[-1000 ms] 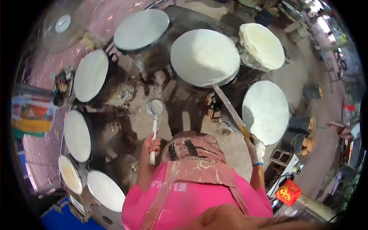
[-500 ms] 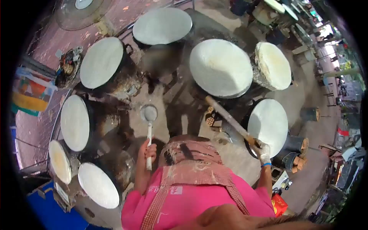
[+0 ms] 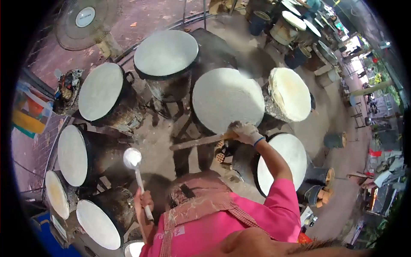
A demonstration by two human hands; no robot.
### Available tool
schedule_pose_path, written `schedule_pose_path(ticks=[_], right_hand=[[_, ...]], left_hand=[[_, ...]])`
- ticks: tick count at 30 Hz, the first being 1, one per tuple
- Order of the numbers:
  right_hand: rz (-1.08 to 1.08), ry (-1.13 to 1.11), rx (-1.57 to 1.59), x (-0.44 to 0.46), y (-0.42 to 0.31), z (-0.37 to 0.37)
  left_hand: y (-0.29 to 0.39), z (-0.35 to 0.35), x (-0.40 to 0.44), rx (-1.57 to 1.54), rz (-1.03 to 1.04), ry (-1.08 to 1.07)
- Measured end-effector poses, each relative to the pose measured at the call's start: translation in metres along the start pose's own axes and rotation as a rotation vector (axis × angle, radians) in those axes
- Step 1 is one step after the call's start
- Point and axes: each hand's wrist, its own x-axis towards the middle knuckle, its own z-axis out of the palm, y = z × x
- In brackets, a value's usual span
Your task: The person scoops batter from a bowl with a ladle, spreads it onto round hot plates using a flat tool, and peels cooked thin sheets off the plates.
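Observation:
My left hand [image 3: 144, 201] is closed around the pale handle of a ladle [image 3: 132, 158]; white liquid shows in its bowl. My right hand [image 3: 247, 133], smeared with white and wearing a blue band at the wrist, grips one end of a flat wooden stick [image 3: 195, 143]. The stick points left, just in front of a large round pan [image 3: 228, 100] whose surface is white. Whether the hand touches that pan's rim, I cannot tell. Beside my right forearm stands another white-coated round pan [image 3: 286, 162].
More white-topped pans on sooty stoves curve round me, such as one at the back [image 3: 167, 53] and one at left [image 3: 72, 155]. A stack of pale round sheets [image 3: 291, 94] stands right of centre. A fan [image 3: 85, 19] and buckets [image 3: 335, 140] stand farther out.
My right hand has swung left from the right-hand pan to the front of the middle pan, turning the stick. The ladle's bowl now shows white liquid. The whole view has shifted.

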Motion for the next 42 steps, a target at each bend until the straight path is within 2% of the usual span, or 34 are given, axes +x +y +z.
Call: schedule_pose_path(ticks=[1,5,8,9,11,12,14,15,16,17,18,19,20,21,22,24,26,27,28,29,30,31,32,33,34,36,38,40,42], right_hand=[[-0.051,-0.12,-0.005,0.012,0.008,-0.003],[-0.161,-0.218,-0.12,0.043,0.038,0.001],[-0.151,0.047,0.157,0.056,0.051,-0.077],[-0.068,0.047,0.158,0.089,0.093,-0.037],[-0.012,0.172,0.254,0.127,0.139,-0.058],[0.105,0.024,0.22,0.136,0.14,-0.105],[0.232,0.093,0.269,0.15,0.166,-0.146],[0.295,0.123,0.382,0.167,0.207,-0.137],[0.257,0.194,0.455,0.167,0.23,-0.152],[0.272,0.283,0.509,0.186,0.296,-0.119],[0.188,0.362,0.51,0.173,0.306,-0.144],[0.513,0.26,0.559,0.15,0.281,-0.189],[0.467,0.395,0.554,0.138,0.308,-0.189],[0.503,0.567,0.452,0.123,0.323,-0.191],[0.585,0.673,0.525,0.106,0.34,-0.191],[0.751,0.732,0.667,0.055,0.361,-0.195],[0.869,0.903,0.646,-0.003,0.355,-0.19],[0.964,1.012,0.757,-0.027,0.372,-0.164],[1.017,1.06,0.703,-0.054,0.366,-0.149],[1.13,1.143,0.882,-0.076,0.367,-0.123],[1.023,1.326,1.008,-0.103,0.377,-0.077],[1.054,1.493,1.011,-0.111,0.364,-0.055],[1.416,1.429,0.946,-0.132,0.393,0.009],[1.424,1.463,0.819,-0.152,0.417,0.077],[1.461,1.524,1.148,-0.142,0.36,0.05],[1.67,1.463,1.3,-0.144,0.342,0.082],[1.649,1.551,1.349,-0.142,0.344,0.107],[1.575,1.668,1.308,-0.141,0.344,0.112],[1.559,1.591,1.398,-0.154,0.369,0.12]], left_hand=[[-0.004,-0.014,0.001,-0.042,-0.019,-0.037],[-0.026,-0.037,0.004,-0.194,-0.078,-0.095],[-0.038,-0.05,0.006,-0.232,-0.029,-0.137],[-0.041,-0.051,0.007,-0.224,-0.011,-0.15],[-0.047,-0.049,0.006,-0.179,0.025,-0.123],[-0.049,-0.046,0.007,-0.154,0.04,-0.11],[-0.057,-0.03,0.007,-0.146,0.05,-0.143],[-0.061,-0.025,0.008,-0.141,0.052,-0.156],[-0.06,-0.024,0.011,-0.13,0.056,-0.153],[-0.059,-0.026,0.014,-0.118,0.057,-0.148],[-0.057,-0.027,0.016,-0.107,0.056,-0.142],[-0.055,-0.029,0.02,-0.114,0.051,-0.132],[-0.052,-0.03,0.025,-0.12,0.04,-0.121],[-0.05,-0.029,0.031,-0.125,0.023,-0.107],[-0.051,-0.019,0.035,-0.135,0.03,-0.076],[-0.053,0.004,0.042,-0.15,0.028,-0.007],[-0.053,0.018,0.052,-0.106,-0.025,-0.018],[-0.053,0.028,0.057,-0.083,-0.054,-0.027],[-0.06,0.044,0.059,-0.148,-0.033,0.01],[-0.061,0.051,0.062,-0.099,-0.026,0.025],[-0.061,0.054,0.066,-0.05,-0.02,0.034],[-0.063,0.059,0.068,-0.012,0.001,0.05],[-0.064,0.058,0.071,0.024,0.026,0.065],[-0.04,0.037,0.08,0.03,-0.174,0.026],[-0.029,0.021,0.082,0.311,-0.159,-0.018],[-0.027,0.037,0.087,0.037,-0.336,0.061],[-0.018,0.03,0.107,0.138,-0.696,-0.285],[-0.019,0.039,0.103,0.189,-0.73,-0.287],[-0.025,0.042,0.085,0.183,-0.43,0.031]])
